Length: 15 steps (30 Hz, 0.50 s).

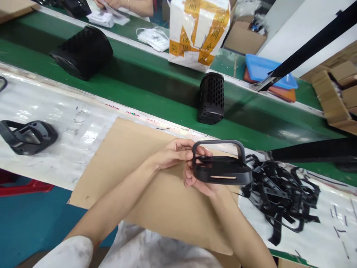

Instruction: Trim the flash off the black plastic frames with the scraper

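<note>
A black plastic cover with a raised loop handle [223, 178] is held up in front of me, with a narrow slot in its near side. My left hand [175, 153] is closed on its left end, thumb at the foot of the handle. From below, my right hand [198, 182] supports the same end with curled fingers, partly hidden behind the part. Under both hands lies a flat sheet of brown cardboard [134, 149]. To the right is a tangled pile of black straps [281, 193].
A similar black handled part [29, 136] lies at left on the white worktop. Beyond it, a green conveyor belt [156, 93] carries two black perforated housings [83, 52], [211, 97]. A taped white box [198, 33] and a blue tray [267, 70] stand behind. Another person's hands [113, 3] handle white packets.
</note>
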Each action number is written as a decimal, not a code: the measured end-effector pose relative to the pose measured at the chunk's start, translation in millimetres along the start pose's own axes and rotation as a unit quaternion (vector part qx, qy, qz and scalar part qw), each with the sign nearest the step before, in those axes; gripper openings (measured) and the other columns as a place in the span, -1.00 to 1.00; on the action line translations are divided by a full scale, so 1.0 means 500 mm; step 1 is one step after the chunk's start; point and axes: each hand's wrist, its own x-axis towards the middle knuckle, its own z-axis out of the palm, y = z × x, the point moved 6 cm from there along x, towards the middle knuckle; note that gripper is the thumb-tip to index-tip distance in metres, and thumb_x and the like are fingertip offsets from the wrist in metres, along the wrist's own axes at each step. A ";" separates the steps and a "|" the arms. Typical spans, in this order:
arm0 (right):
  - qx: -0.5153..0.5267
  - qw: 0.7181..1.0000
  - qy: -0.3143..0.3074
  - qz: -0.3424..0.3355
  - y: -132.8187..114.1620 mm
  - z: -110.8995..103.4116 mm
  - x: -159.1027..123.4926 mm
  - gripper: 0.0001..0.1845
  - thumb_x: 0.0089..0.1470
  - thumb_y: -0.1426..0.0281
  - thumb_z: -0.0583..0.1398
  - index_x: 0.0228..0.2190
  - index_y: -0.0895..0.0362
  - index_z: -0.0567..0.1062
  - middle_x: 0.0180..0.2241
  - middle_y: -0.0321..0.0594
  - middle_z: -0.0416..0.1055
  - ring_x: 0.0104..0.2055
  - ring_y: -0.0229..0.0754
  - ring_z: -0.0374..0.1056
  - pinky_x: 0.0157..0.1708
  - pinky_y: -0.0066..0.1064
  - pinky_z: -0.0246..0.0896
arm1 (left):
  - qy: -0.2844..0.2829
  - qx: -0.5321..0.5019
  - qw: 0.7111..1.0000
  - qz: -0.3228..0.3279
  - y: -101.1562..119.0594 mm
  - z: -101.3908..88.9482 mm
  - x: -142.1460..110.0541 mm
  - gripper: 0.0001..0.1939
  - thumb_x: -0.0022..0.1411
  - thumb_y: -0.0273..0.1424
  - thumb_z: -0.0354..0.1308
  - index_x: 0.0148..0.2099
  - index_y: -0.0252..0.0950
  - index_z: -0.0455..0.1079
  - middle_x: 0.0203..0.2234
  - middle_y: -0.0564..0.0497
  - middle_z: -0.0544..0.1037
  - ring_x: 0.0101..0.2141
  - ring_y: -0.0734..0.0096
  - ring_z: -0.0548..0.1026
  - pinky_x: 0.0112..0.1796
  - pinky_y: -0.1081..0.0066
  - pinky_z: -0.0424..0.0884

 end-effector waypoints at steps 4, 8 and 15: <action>-0.036 0.999 -0.006 -0.025 -0.027 -0.003 0.006 -0.67 0.03 0.19 0.43 -0.33 0.16 0.53 -0.42 -0.22 0.51 -0.47 -0.17 0.47 -0.52 -0.37 0.45 | 0.038 0.010 0.999 -0.003 -0.006 -0.015 0.001 -0.60 0.21 -0.20 0.40 -0.01 -0.36 0.58 0.05 -0.31 0.56 -0.33 0.28 0.61 -0.18 0.21 0.58; -0.091 0.994 -0.002 -0.053 -0.045 -0.025 0.016 -0.63 0.10 0.12 0.40 -0.24 0.15 0.53 -0.39 -0.20 0.51 -0.46 -0.17 0.47 -0.43 -0.30 0.49 | 0.047 0.006 0.999 -0.001 -0.010 -0.022 0.003 -0.64 0.26 -0.21 0.34 0.00 -0.34 0.53 -0.15 -0.23 0.59 -0.46 0.33 0.56 -0.44 0.34 0.52; -0.155 0.973 0.105 -0.132 -0.049 -0.085 0.034 -0.61 0.11 0.21 0.39 -0.09 0.09 0.49 -0.23 -0.18 0.53 -0.30 -0.18 0.45 -0.32 -0.34 0.45 | 0.116 0.093 0.988 0.042 0.006 -0.047 0.003 -0.75 0.24 -0.25 0.37 -0.12 -0.31 0.57 -0.18 -0.12 0.52 -0.24 0.38 0.51 -0.21 0.39 0.48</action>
